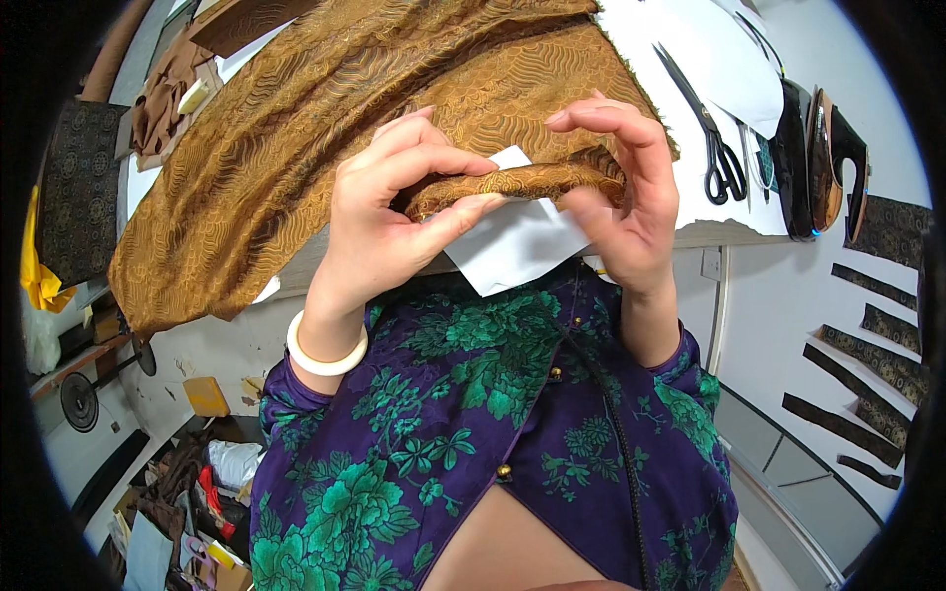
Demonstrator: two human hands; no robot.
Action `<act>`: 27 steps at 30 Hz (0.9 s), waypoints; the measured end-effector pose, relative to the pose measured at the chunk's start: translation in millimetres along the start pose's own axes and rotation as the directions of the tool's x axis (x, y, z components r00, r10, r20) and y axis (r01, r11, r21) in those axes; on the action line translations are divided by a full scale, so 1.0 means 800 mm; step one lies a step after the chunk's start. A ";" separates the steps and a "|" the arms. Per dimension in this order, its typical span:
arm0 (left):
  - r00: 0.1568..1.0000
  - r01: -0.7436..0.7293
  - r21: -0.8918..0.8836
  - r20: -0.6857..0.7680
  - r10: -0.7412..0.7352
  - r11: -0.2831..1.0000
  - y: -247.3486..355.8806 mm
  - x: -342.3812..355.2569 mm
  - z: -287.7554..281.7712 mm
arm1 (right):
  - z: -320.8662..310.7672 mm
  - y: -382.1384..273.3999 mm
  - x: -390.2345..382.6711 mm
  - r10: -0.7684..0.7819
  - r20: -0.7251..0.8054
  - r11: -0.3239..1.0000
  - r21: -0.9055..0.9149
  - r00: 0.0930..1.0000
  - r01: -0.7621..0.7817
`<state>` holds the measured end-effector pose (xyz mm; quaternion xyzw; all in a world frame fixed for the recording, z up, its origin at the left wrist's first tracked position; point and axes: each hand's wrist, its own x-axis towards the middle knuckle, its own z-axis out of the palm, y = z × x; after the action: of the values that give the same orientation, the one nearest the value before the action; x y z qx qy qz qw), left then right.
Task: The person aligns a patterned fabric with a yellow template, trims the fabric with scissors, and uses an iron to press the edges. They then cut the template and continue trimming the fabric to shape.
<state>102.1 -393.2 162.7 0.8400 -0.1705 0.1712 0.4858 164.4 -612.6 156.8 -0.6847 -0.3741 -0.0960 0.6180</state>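
Note:
My left hand [389, 202] pinches a folded edge of brown-gold patterned fabric [532, 180] between thumb and fingers. A white paper piece [517, 246] sticks out below the fold, and a small corner of it shows above. At the fold's right end my right hand [631, 192] is open, with its fingers raised and curved away from the thumb. That thumb is smeared by motion near the cloth; whether it touches is hard to see. The rest of the fabric spreads in wrinkles across the table behind and to the left.
Black-handled scissors [705, 128] lie on the white tabletop at the right, beside a black iron-like tool [838, 163]. Dark patterned fabric strips [867, 364] hang at the far right. Brown cloth scraps [172, 98] are at the far left, and a cluttered pile [187, 502] lies below left.

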 end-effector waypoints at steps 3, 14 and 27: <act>0.999 -0.044 -0.040 -0.012 0.043 0.998 -0.006 -0.003 0.002 | -0.001 0.005 0.002 -0.043 0.084 0.996 -0.077 0.996 0.049; 0.982 0.039 -0.609 -0.125 -0.144 0.792 -0.040 -0.019 0.048 | -0.009 0.024 -0.017 0.151 0.070 0.978 0.135 0.986 -0.160; 0.976 0.021 -0.543 -0.173 -0.136 0.840 -0.045 -0.030 0.048 | -0.584 0.108 -0.002 0.109 -0.649 -0.009 -0.758 0.753 -0.652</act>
<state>101.6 -406.8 106.5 0.6545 -0.1259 0.1817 0.7231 372.3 -1038.8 190.5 -0.9488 0.1337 -0.2762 0.0746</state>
